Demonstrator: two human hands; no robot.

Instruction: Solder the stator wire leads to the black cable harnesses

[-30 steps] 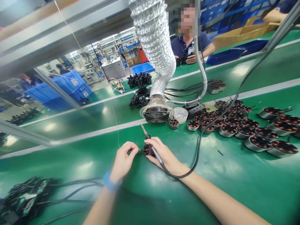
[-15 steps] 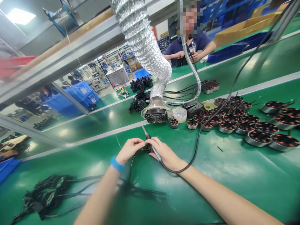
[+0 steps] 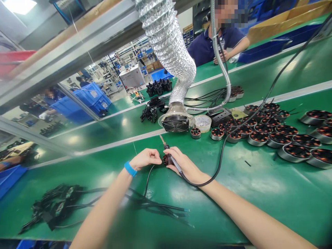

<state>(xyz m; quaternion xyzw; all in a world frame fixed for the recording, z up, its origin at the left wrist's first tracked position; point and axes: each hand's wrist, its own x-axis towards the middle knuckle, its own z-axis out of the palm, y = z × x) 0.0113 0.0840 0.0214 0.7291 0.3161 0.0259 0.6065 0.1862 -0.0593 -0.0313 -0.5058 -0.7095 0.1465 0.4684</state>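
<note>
Motor [image 3: 166, 159] well inside front bench edge [image 3: 41, 238]

A narrow, plain bright blue wristband [image 3: 130, 168] sits between the bare left hand [image 3: 146, 158] and bare left forearm [image 3: 103, 205], while the right hand [image 3: 185, 166] and right forearm [image 3: 241, 211] are bare too.

A single head-worn camera looks forward and down from close above the green desk [image 3: 287, 193], facing the foil duct [image 3: 171, 52] toward twelve o'clock.

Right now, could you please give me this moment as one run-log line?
right hand: holds iron, motor; left hand: pinched beside motor; cable: below left hand; other motors: on table, rightward
</note>
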